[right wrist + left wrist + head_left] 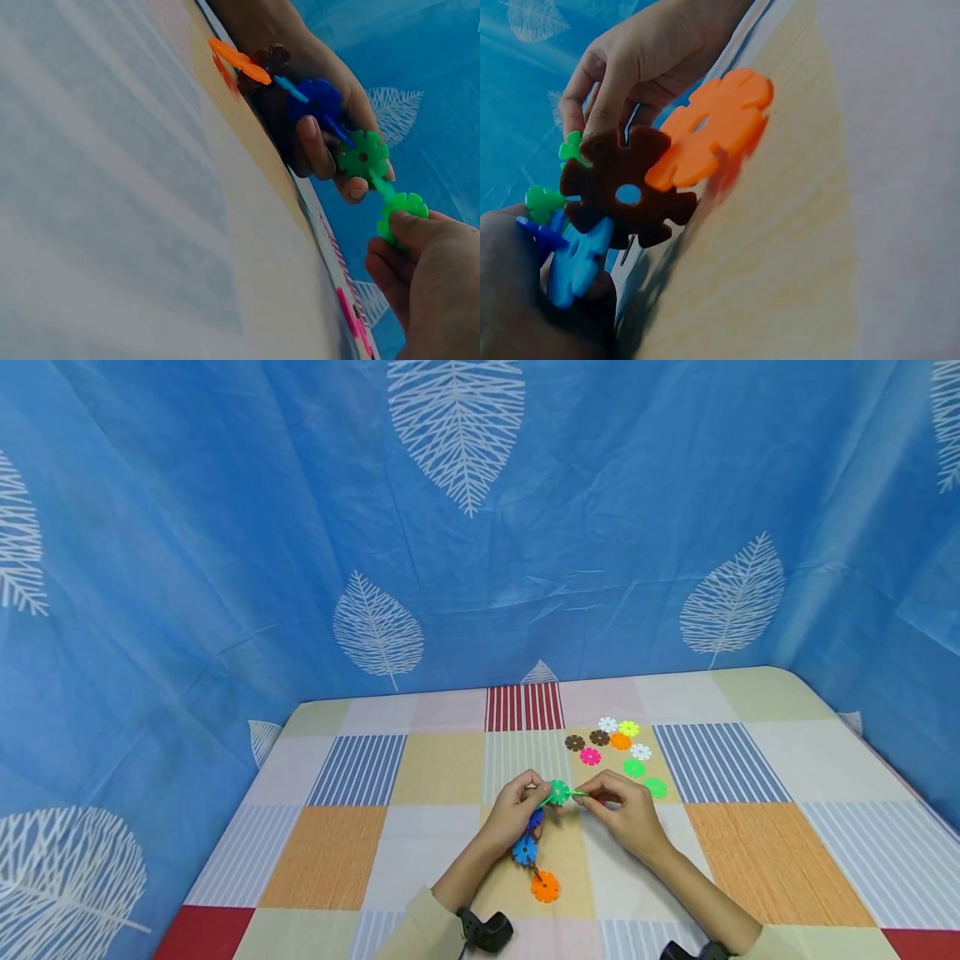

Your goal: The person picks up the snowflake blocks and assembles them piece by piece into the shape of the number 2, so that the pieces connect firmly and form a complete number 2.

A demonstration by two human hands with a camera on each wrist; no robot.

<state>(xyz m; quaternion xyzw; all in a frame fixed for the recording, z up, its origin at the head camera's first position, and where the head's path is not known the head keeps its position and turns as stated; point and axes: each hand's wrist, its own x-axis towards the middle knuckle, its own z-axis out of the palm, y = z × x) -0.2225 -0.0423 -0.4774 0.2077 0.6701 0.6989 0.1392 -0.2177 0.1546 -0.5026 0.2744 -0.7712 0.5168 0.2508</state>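
Observation:
A chain of slotted flower-shaped plastic discs hangs from my left hand [512,817], whose thumb and fingers grip it near its green end. From the bottom up it runs through an orange disc [545,887], a brown disc [600,176], a light blue disc [524,850], dark blue pieces [315,99] and green discs [558,792]. Between thumb and fingers, my right hand [628,817] pinches a bright green disc [409,206] at the far end. In the right wrist view this disc meets another green one edge-on.
Loose discs lie on the patchwork tablecloth [442,852] beyond my right hand: white [641,752], yellow [628,728], brown [575,742], pink [590,757], orange [620,741] and green [655,787]. A blue leaf-print curtain [570,568] hangs behind and beside the table.

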